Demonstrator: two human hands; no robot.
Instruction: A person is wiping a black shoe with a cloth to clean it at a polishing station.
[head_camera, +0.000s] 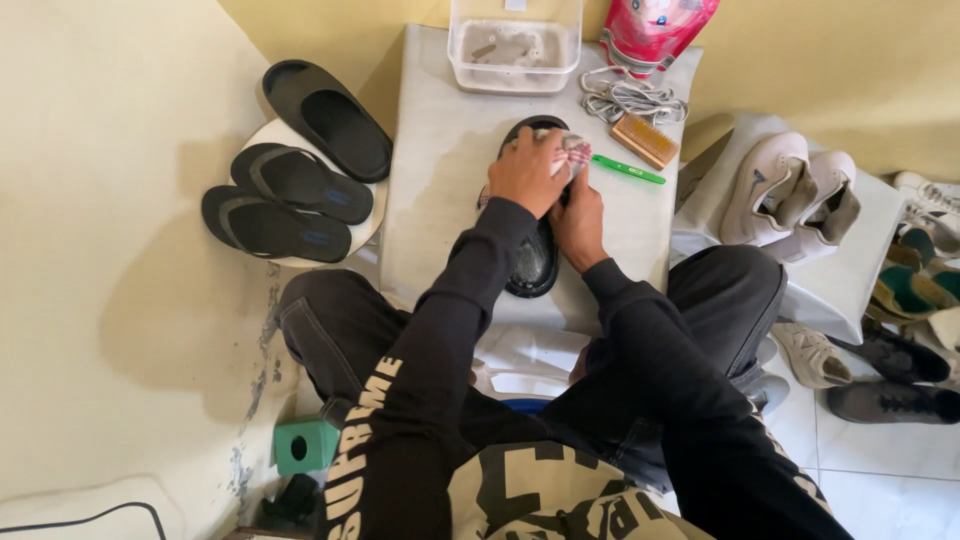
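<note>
A pale grey square table stands against a yellow wall, in front of a seated person in dark trousers and a black long-sleeved top. On the middle of it lies a black rubber slide sandal, lengthwise, toe away from the person. The left hand presses down on a crumpled white and red cloth over the far end of the sandal, its grip closed on the cloth. The right hand lies just beside the sandal's right edge, its grip wrapped on the sandal, steadying it.

To the left, a round white stool carries 3 black sandals. To the right, a pair of beige sneakers rests on a low white surface, with more shoes on the floor beyond. At the table's far edge sits a clear plastic tub and a red pouch. Nearer are grey coiled laces, a wooden scrubbing brush and a green toothbrush. A small green box sits on the floor.
</note>
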